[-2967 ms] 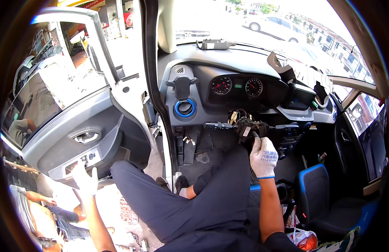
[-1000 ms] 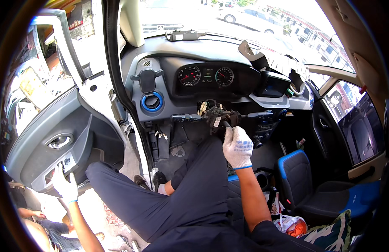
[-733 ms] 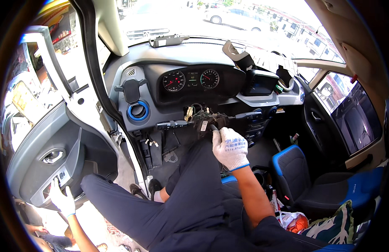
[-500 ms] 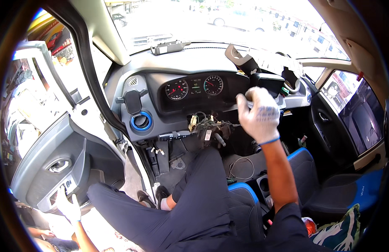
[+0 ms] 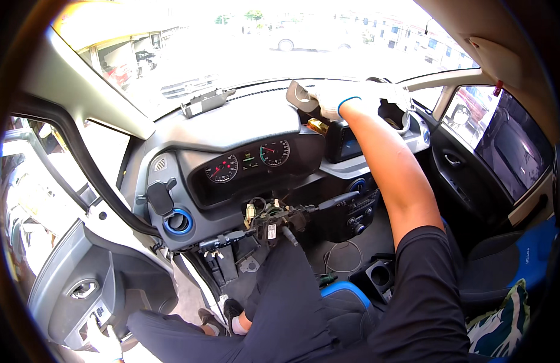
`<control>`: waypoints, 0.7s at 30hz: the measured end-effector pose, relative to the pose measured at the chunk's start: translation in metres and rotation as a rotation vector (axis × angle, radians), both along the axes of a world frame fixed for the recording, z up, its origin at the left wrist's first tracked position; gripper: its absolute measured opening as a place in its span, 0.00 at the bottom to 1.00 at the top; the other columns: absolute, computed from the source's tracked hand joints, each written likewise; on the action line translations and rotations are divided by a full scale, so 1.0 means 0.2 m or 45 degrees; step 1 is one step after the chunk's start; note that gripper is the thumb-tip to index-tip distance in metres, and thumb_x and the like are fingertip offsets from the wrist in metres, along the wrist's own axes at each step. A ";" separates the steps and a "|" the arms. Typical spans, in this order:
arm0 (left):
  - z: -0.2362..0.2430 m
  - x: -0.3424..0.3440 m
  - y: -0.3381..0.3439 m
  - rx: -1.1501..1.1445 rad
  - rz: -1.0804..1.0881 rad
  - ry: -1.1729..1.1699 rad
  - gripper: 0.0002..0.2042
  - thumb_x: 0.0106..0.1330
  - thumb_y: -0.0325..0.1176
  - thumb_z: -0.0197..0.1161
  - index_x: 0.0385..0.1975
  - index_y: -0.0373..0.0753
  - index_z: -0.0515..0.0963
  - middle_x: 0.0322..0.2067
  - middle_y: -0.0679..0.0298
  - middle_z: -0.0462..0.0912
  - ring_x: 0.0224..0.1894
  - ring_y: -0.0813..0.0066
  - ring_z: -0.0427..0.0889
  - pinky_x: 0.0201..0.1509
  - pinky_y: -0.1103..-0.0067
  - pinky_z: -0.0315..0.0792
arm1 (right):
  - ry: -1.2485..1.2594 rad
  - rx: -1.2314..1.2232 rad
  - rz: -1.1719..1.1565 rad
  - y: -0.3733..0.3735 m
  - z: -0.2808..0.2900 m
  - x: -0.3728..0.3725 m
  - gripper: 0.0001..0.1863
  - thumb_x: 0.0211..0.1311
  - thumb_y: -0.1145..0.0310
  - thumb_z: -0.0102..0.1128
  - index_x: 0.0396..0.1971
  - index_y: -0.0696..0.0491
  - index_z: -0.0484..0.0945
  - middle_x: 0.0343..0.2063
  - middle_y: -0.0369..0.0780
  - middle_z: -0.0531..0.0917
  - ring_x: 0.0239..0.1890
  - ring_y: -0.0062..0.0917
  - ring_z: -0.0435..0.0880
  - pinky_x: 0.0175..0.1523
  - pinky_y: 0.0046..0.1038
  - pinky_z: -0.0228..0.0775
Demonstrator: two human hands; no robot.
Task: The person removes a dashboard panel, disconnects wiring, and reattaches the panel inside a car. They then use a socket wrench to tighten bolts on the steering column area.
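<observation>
My right hand, in a white glove, reaches across to the top of the dashboard. Its fingers are bent onto the edge of a beige and black steering column cover lying there; the palm side is hidden. Far to the left, my gloved left hand rests with fingers stretched out on the switch panel of the open driver's door. Between my arms, the bared steering column shows wires, connectors and stalks, with no wheel on it.
The lit instrument cluster sits behind the column. A grey trim piece lies on the dashboard's left, and a pale ring-shaped part on its right. A thin cable loop lies on the floor beside the blue-edged seat.
My right hand has gone from above the centre of the dashboard forward onto the column cover. The view has swung to the right. My left hand stays at the door switches.
</observation>
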State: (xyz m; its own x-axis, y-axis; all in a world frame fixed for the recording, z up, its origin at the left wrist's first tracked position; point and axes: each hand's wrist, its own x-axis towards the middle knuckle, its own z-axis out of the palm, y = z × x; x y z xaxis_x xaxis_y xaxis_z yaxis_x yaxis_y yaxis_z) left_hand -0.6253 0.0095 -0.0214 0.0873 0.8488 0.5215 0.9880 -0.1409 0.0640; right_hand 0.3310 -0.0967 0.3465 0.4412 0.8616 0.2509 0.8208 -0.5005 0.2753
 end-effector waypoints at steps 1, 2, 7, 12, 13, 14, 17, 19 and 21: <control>0.00 0.03 -0.02 -0.035 0.030 0.036 0.38 0.64 0.25 0.73 0.78 0.35 0.71 0.75 0.46 0.76 0.79 0.45 0.71 0.85 0.56 0.61 | 0.051 -0.032 -0.015 -0.02 0.02 0.01 0.28 0.59 0.67 0.69 0.63 0.43 0.86 0.63 0.45 0.88 0.66 0.45 0.86 0.71 0.50 0.74; 0.00 0.05 0.00 -0.030 0.020 0.039 0.38 0.64 0.25 0.72 0.78 0.35 0.71 0.75 0.46 0.76 0.79 0.45 0.71 0.85 0.56 0.61 | -0.020 -0.058 -0.017 -0.04 0.04 0.06 0.28 0.59 0.66 0.69 0.63 0.45 0.87 0.60 0.46 0.89 0.63 0.45 0.87 0.69 0.48 0.76; -0.05 0.00 0.02 0.078 -0.014 0.105 0.37 0.65 0.26 0.71 0.78 0.35 0.71 0.75 0.46 0.76 0.77 0.43 0.72 0.84 0.55 0.63 | -0.222 0.051 -0.031 -0.23 0.21 0.31 0.28 0.58 0.69 0.66 0.61 0.48 0.88 0.54 0.50 0.92 0.58 0.46 0.90 0.64 0.43 0.81; -0.07 0.01 0.02 0.068 0.001 0.066 0.37 0.66 0.26 0.71 0.78 0.34 0.71 0.75 0.45 0.76 0.77 0.43 0.73 0.84 0.55 0.62 | -0.059 0.208 -0.027 -0.41 0.29 0.34 0.30 0.60 0.71 0.59 0.65 0.50 0.86 0.59 0.51 0.90 0.62 0.47 0.88 0.70 0.43 0.78; -0.08 0.01 0.06 0.084 -0.011 0.075 0.37 0.66 0.26 0.71 0.78 0.33 0.70 0.75 0.45 0.76 0.77 0.43 0.73 0.84 0.55 0.62 | -0.057 0.294 0.006 -0.44 0.28 0.39 0.30 0.61 0.71 0.59 0.65 0.50 0.85 0.59 0.52 0.90 0.63 0.48 0.88 0.70 0.43 0.78; -0.10 0.01 0.08 0.098 -0.026 0.083 0.37 0.66 0.26 0.71 0.78 0.33 0.70 0.75 0.45 0.76 0.77 0.43 0.73 0.84 0.55 0.62 | -0.057 0.379 0.037 -0.46 0.27 0.45 0.30 0.61 0.71 0.59 0.65 0.51 0.85 0.60 0.52 0.90 0.63 0.49 0.88 0.70 0.43 0.78; -0.11 0.06 0.05 0.071 -0.033 0.077 0.36 0.68 0.25 0.70 0.79 0.33 0.70 0.75 0.45 0.76 0.77 0.44 0.73 0.84 0.57 0.63 | -0.073 0.504 0.174 -0.57 0.28 0.35 0.27 0.59 0.74 0.56 0.61 0.54 0.85 0.52 0.56 0.91 0.57 0.52 0.90 0.66 0.44 0.81; -0.06 0.00 0.03 0.032 0.005 -0.080 0.36 0.69 0.25 0.70 0.79 0.33 0.69 0.75 0.45 0.76 0.76 0.45 0.74 0.84 0.57 0.63 | -0.134 0.572 0.293 -0.66 0.28 0.17 0.25 0.55 0.77 0.57 0.56 0.56 0.84 0.43 0.58 0.91 0.50 0.55 0.91 0.62 0.46 0.83; -0.06 0.04 0.03 0.040 0.042 -0.185 0.35 0.72 0.27 0.69 0.80 0.33 0.68 0.75 0.45 0.76 0.76 0.45 0.75 0.83 0.58 0.64 | -0.299 0.766 0.343 -0.91 0.26 -0.07 0.10 0.51 0.80 0.62 0.36 0.57 0.79 0.36 0.51 0.86 0.44 0.52 0.88 0.51 0.45 0.79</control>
